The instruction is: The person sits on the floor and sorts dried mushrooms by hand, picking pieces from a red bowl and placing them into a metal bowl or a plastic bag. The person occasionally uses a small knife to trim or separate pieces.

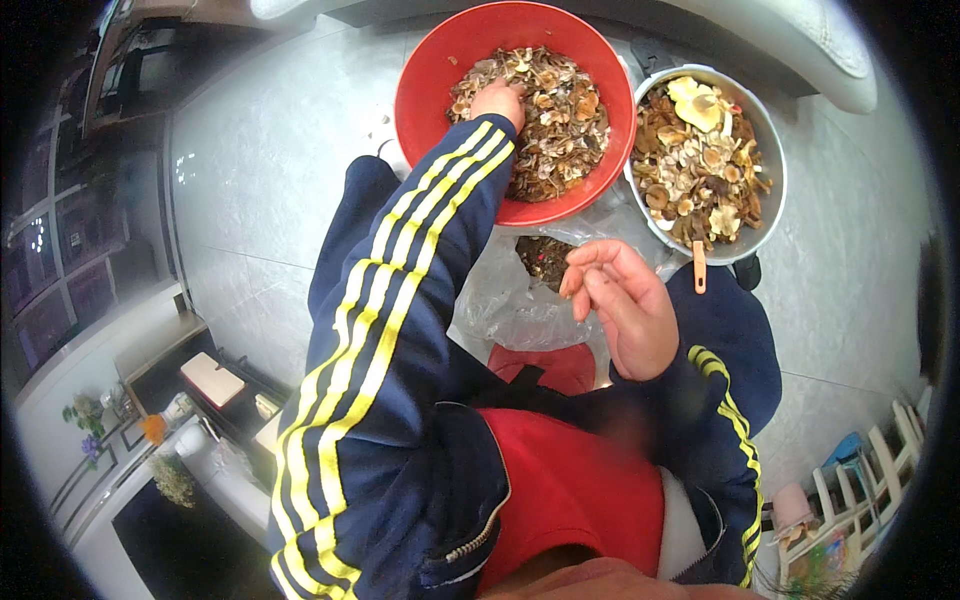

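Note:
My left hand [497,103] reaches into a large red basin [420,100] filled with loose, brown and cream mushrooms [560,125]. Its fingertips sink among the mushrooms and are hidden. Nearer to me, my right hand [628,310] is held over a clear plastic bag [510,310], with thumb and fingers bent together in a pinch. Whatever might be between those fingertips is too small to make out. Dark crumbly scraps with red bits [543,258] lie in the bag. At the right, a metal pot [778,170] holds more mushrooms, with a yellow one [697,104] on top.
An orange handle [699,268] sticks out over the pot's near rim. A red object [545,368] sits between my legs. Pale tiled floor [260,190] surrounds the containers. A white slatted rack [850,490] stands lower right, and a pale piece of furniture [825,50] runs along the back.

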